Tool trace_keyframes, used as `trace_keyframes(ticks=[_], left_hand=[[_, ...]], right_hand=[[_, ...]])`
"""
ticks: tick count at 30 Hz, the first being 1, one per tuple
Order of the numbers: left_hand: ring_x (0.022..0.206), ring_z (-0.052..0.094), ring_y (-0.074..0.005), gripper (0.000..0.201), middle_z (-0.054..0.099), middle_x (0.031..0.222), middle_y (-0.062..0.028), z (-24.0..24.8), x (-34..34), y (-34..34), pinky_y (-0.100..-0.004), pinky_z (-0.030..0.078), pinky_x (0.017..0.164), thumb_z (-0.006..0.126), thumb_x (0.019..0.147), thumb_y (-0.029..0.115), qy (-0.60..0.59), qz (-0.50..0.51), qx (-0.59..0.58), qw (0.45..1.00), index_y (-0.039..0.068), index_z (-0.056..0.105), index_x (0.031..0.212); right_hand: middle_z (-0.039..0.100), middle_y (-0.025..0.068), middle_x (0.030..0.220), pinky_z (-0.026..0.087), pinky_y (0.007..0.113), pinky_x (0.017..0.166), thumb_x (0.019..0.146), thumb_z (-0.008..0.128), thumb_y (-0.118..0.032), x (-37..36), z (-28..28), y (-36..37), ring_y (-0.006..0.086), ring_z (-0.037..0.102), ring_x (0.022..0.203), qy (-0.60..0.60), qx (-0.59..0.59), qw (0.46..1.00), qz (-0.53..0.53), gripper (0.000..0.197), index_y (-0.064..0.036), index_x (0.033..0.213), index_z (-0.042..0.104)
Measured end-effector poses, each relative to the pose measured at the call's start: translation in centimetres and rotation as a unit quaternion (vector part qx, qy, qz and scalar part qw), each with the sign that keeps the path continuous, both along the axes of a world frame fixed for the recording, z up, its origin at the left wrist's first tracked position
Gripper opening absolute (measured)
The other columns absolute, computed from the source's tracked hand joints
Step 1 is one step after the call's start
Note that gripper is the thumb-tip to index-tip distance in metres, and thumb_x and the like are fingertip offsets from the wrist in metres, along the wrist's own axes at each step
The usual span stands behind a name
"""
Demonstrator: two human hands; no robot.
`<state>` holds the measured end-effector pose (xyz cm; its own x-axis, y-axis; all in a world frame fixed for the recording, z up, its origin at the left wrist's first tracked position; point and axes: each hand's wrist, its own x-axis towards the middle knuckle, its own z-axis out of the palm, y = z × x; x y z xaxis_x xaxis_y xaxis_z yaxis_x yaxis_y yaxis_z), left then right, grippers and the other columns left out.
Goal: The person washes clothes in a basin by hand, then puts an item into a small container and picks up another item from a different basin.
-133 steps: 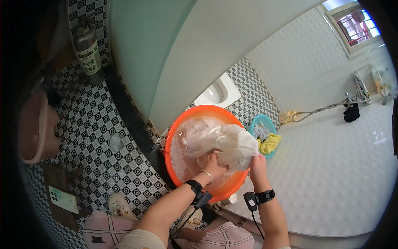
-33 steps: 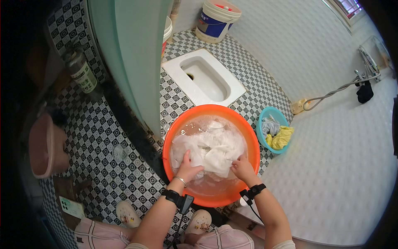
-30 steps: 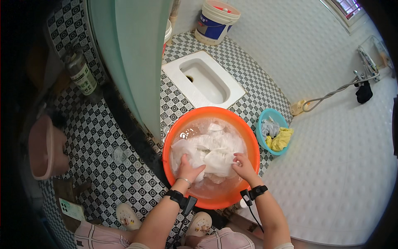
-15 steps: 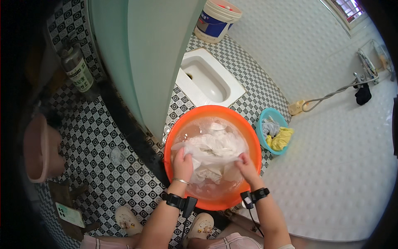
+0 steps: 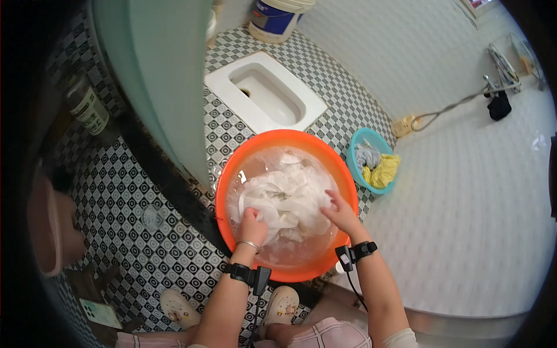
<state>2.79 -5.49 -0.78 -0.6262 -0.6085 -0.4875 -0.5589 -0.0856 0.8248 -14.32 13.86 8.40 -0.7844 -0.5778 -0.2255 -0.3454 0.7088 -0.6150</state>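
A wide orange basin [image 5: 288,275] in front of me holds cloudy, sudsy water and a bunched heap of wet white cloth [image 5: 290,188]. At the heap's near left side, my left hand [image 5: 253,226] is closed with fingers curled on a fold of the cloth. On the right side of the heap my right hand [image 5: 341,212] has its fingers apart, with the tips at the cloth's edge. The folds and water hide what lies under the heap.
Beyond the basin is a white squat toilet [image 5: 267,95], with a white-and-blue bucket [image 5: 272,22] behind it. A turquoise basin [image 5: 352,165] with grey and yellow clothes stands right. A pale green door [image 5: 156,87] rises left; a pink tub [image 5: 52,226] stands farther left.
The white cloth, stretched between both hands before, now lies bunched in the water. My right hand has loosened its fingers from it. The whole view has shifted slightly.
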Motion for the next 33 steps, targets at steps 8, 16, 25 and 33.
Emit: trace_keyframes(ticks=[8,16,25,33], left_hand=[[0.086,0.060,-0.0193,0.038,0.064,0.098,-0.0131,-0.5,-1.2,1.5,-0.0308,0.047,0.076,0.062,0.079,0.025,0.130,0.147,0.294,0.936,-0.007,0.060,0.100],[0.088,0.060,-0.0202,0.040,0.061,0.104,-0.0105,-0.4,-2.4,2.5,-0.0314,0.049,0.075,0.056,0.078,0.007,0.148,0.095,0.279,0.944,-0.007,0.054,0.115],[0.091,0.059,-0.0222,0.034,0.059,0.105,-0.0121,-3.7,-1.8,0.7,-0.0302,0.048,0.080,0.050,0.081,0.005,0.138,0.113,0.103,0.979,-0.004,0.054,0.113],[0.103,0.056,-0.0279,0.044,0.048,0.124,-0.0152,-0.5,-1.4,1.1,-0.0382,0.047,0.089,0.042,0.078,-0.004,0.270,0.263,0.382,0.844,-0.002,0.046,0.122]], right_hand=[[0.066,0.0086,0.066,0.050,0.032,0.060,0.078,0.058,-0.022,2.1,-4.8,15.9,0.0198,0.064,0.061,0.096,0.262,0.916,-0.289,0.019,-0.0068,0.077,0.070],[0.067,0.0155,0.076,0.051,0.037,0.070,0.068,0.067,-0.021,9.0,-8.8,18.4,0.0296,0.065,0.075,-0.045,0.302,0.923,-0.233,0.018,-0.0065,0.078,0.070],[0.064,0.0208,0.075,0.050,0.042,0.066,0.069,0.063,-0.015,10.2,-9.8,16.2,0.0360,0.063,0.071,0.004,0.284,0.928,-0.241,0.013,-0.0026,0.072,0.068],[0.066,0.0199,0.077,0.050,0.039,0.062,0.074,0.061,-0.008,6.4,-3.7,10.2,0.0323,0.064,0.069,0.068,0.188,0.921,-0.333,0.012,-0.0011,0.082,0.067]])
